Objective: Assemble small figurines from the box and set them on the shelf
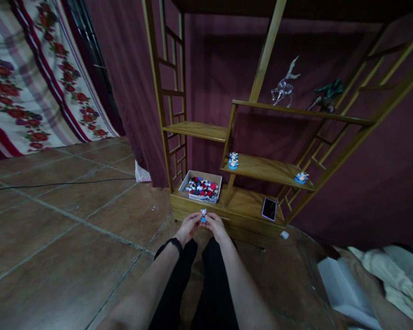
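Observation:
Between my two hands is a small toy figurine [203, 214] with a white head and a blue base, held upright. The fingers of my left hand [190, 224] pinch it from the left, and my right hand [215, 224] grips it from the other side. Just beyond them, an open cardboard box [211, 200] on the shelf unit's bottom board is filled with several red, white, black and purple figurines [200, 186]. Similar blue-based figurines [233, 161] stand at the left end of the middle shelf, and another figurine [301, 178] is at its right end.
A wooden shelf unit [196, 130] stands ahead. On it are a tablet-like device [269, 209], a clear horse ornament [284, 89] and a dark green ornament [326, 97]. A black cable [62, 184] crosses the tiled floor at left. A white box [346, 288] lies at right.

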The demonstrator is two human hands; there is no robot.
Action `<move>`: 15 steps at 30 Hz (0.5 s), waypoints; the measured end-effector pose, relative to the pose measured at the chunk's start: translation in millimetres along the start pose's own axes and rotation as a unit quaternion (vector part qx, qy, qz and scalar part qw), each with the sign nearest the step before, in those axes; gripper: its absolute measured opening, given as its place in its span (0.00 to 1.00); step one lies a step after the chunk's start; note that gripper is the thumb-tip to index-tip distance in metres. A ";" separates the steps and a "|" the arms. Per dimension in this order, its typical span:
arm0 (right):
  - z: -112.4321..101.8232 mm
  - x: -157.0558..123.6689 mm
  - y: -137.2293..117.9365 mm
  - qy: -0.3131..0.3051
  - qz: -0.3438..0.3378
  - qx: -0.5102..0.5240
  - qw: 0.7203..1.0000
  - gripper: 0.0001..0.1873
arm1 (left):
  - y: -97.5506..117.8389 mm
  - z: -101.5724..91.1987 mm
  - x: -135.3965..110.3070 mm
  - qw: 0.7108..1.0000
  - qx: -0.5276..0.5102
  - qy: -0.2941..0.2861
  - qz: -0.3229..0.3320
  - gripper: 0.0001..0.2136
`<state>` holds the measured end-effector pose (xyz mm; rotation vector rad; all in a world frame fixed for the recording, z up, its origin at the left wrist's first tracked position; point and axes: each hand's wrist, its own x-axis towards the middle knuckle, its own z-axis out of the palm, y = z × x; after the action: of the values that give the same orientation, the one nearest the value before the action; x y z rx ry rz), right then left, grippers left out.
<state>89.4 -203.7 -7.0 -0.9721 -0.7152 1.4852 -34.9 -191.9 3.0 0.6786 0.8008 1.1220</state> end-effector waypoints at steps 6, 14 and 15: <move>-6.1 -7.2 -8.2 0.010 -0.016 0.000 1.000 0.19 | -4.2 24.3 -9.5 0.999 0.015 -0.003 0.031 0.14; -9.1 -16.1 -8.6 0.018 -0.068 -0.086 0.994 0.14 | -1.8 24.9 -23.9 0.996 0.092 0.005 0.013 0.14; -7.6 -14.5 -6.3 0.016 -0.074 -0.113 0.991 0.13 | -0.4 20.5 -23.5 0.995 0.096 0.018 0.007 0.15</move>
<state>99.0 -217.7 -2.7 -1.0876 -0.9265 1.2752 -22.9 -216.0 19.0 0.8278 0.9448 1.0812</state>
